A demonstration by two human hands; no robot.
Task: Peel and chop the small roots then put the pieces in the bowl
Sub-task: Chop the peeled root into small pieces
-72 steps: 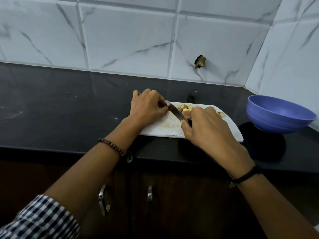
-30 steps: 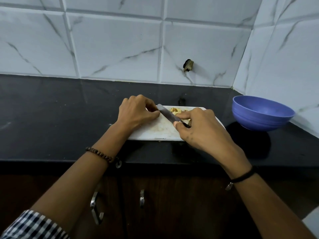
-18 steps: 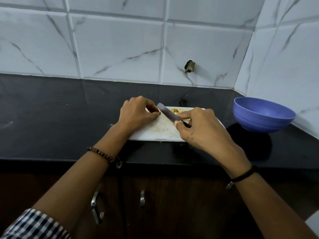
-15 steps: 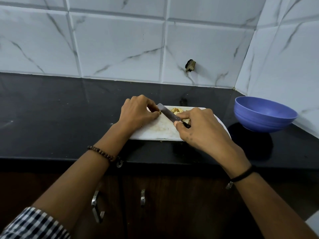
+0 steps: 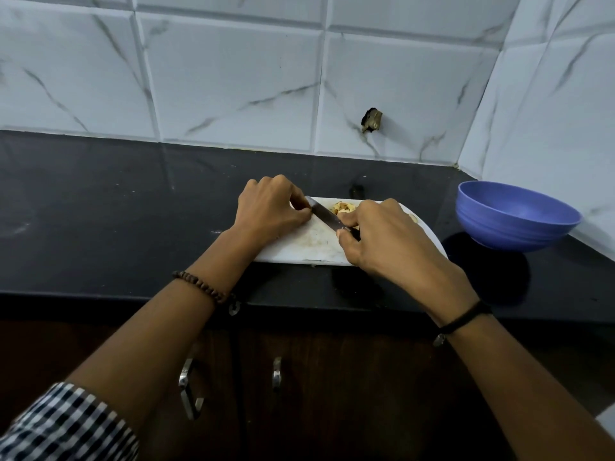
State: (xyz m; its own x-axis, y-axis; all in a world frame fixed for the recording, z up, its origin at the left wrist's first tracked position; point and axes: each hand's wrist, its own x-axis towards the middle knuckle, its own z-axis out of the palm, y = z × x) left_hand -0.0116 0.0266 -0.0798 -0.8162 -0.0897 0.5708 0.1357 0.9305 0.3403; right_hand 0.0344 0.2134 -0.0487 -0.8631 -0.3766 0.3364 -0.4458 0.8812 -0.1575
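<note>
One board (image 5: 309, 244): white, on the counter (image 5: 100, 211), centre of the frame.
Left grip (image 5: 269, 207): fingers curled at the knife (image 5: 324, 216) tip; what they pinch is hidden.
Right grip (image 5: 382, 237): holds the knife handle, blade slanting up-left.
Pieces (image 5: 344, 206): small pile at the board's far edge.
Bowl (image 5: 512, 217): right of frame, apart from the board.

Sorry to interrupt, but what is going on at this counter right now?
A person is chopping on a white cutting board on the black counter. The right hand grips a knife, blade angled toward the left hand, whose curled fingers pinch what is presumably a small root, hidden beneath them. Pale chopped pieces lie at the board's far edge. The blue bowl stands apart to the right; no pieces show in it.
</note>
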